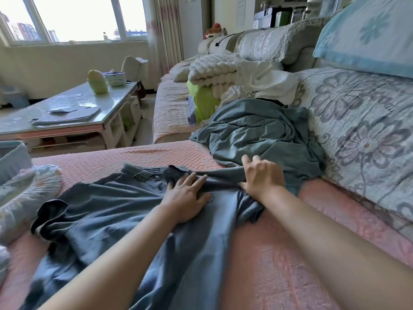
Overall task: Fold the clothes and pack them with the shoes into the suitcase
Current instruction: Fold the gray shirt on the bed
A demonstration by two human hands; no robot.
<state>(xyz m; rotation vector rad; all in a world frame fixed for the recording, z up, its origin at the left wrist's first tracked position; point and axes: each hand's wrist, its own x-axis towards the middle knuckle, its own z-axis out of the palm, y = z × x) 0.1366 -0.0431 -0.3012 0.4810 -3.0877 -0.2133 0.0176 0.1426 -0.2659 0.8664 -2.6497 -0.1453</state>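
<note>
While the shirt lies only half spread, left hand (187, 198): fingers straight, palm down, pressing the shirt's chest just below the collar (138, 172).
Right hand (262, 175): fingers curled round the bunched near sleeve of the same shirt, close beside the left fingertips.
Shirt (107, 211): dark blue-grey, lying along the middle of the pink sofa seat (279, 253), with its other sleeve rucked up toward the seat's front edge.
Teal garment (257, 133): a crumpled heap against the backrest, touching the right hand's knuckles.
Risk, drag: if I pull the sleeve across while the palm presses too lightly, the whole body slides and creases get folded in.
Risk, snag: the teal hem sits right at my grip, so a careless pull could carry it into the fold.
Risk, lump: the far sleeve, left unsmoothed, would make a thick, uneven packet.
Count, hands: two, both on the shirt.
Count, clothes: one shirt in work; one teal piece, though the crumple could hide a second; one pile of white clothes (266, 83) behind it.
Count, other: one floral cloth (29, 193) and one blue-grey tub (13, 157) past the seat's front edge.
Count, shoes and suitcase: none in view.
</note>
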